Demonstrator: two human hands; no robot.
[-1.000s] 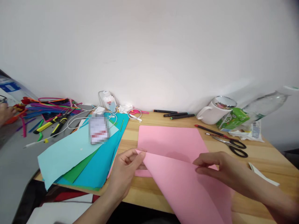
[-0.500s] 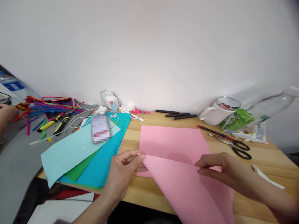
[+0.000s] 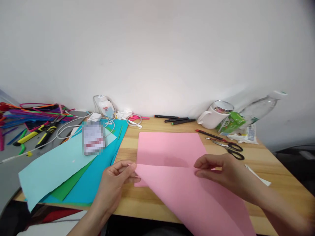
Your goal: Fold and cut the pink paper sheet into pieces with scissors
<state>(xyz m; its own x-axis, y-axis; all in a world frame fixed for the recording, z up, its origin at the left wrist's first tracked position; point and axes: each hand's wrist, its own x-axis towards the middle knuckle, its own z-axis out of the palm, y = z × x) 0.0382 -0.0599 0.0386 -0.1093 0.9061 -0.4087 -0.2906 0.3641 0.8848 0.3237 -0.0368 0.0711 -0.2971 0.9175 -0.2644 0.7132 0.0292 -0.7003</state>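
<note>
Here, pink sheet (image 3: 182, 191), lettered carton (image 3: 230, 123).

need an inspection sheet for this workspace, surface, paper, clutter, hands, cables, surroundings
Surface: wooden table, with a grey table at its left.
Job's things: pink sheet raised at its far edge, partly over flat pink paper.
Clutter: phone on coloured sheets at left; dark pens near the wall; mug, carton, clear bottle and scissors at right.
Hands: left hand pinches the pink sheet's corner; right hand pinches its far edge.
Cables: white cable looped over the grey table and coloured sheets.
Surroundings: pale wall behind; other people, nothing seen.
</note>
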